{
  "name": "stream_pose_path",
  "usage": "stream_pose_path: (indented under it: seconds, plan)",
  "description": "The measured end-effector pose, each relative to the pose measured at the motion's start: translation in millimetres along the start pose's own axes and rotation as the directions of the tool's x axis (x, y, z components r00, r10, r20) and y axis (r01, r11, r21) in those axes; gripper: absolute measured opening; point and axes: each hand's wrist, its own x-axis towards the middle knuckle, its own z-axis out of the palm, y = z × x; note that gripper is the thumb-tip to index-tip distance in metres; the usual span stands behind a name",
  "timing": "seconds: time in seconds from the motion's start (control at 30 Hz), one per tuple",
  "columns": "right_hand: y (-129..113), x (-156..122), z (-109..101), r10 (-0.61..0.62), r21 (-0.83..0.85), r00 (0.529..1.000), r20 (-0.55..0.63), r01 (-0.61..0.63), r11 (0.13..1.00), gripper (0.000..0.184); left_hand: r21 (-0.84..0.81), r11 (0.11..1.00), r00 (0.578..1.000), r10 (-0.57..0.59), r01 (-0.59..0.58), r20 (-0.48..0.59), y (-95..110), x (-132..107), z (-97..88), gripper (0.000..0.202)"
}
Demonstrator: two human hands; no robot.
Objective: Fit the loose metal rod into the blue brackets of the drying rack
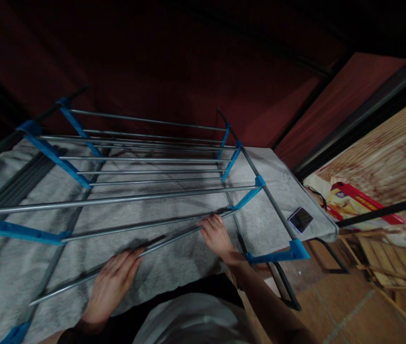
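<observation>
Metal rod (172,239) — slim, under hands (113,281) (216,236)

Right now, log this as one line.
left hand: on metal rod; right hand: on same rod; rod's right end: near blue bracket; phone: on grey cloth

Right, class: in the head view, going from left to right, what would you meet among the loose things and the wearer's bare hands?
Bundle of dark grey rods → bare left hand → bare right hand → black-screened, purple-edged phone → red-and-yellow printed packaging.
</observation>
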Motion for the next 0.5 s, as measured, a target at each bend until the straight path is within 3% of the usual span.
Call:
stream_pose_path:
  seconds: [0.5]
  plan:
    - [2, 15, -8, 0.039, -0.008, 0.999, 0.010, -0.039, 0.999, 0.019, -0.039, 0.998, 0.999, -0.049, 0.048, -0.014, 6, 16, -5.0, 0.029]
